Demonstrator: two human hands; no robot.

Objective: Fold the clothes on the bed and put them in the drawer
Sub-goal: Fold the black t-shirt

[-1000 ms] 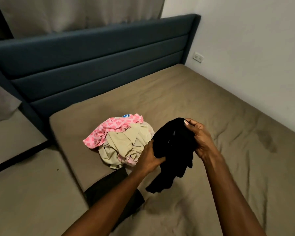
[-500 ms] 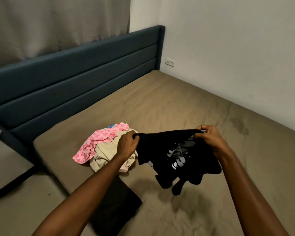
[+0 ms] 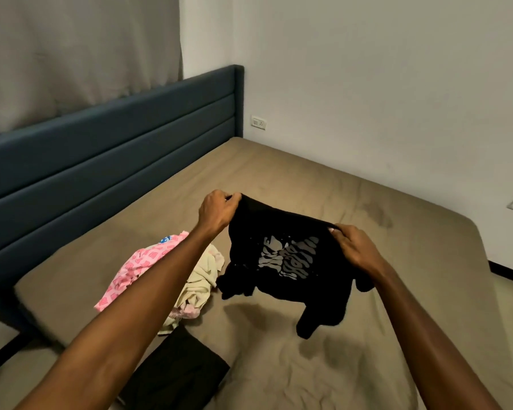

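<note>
A black shirt (image 3: 282,261) with a pale grey printed design hangs in the air at the centre of the frame, held up above the bed (image 3: 308,184) and not touching it. Its top edge is stretched between the two hands, running down from upper left to lower right, and the loose cloth droops below in dark folds that cast a shadow on the sheet. The left hand (image 3: 218,210) grips the higher end of that edge, fingers curled tightly into the cloth with the thumb closing over it. The right hand (image 3: 354,247) holds the lower end, fingers bent round the fabric and the knuckles toward the camera; how the thumb lies cannot be made out from here.

To the left of the shirt, partly hidden under the left forearm, an unfolded heap lies on the olive-brown sheet: a pink patterned garment (image 3: 137,269) and, just beside it on the right, a cream garment (image 3: 199,287), the two touching. At the lower middle of the frame a flat dark garment (image 3: 175,377) rests near the bed's near edge, possibly already folded.

A dark blue padded headboard (image 3: 107,161) runs along the left. A grey curtain (image 3: 77,51) hangs above it in the upper left. A wall socket (image 3: 258,123) sits on the white wall (image 3: 382,84) just right of the headboard's end.
</note>
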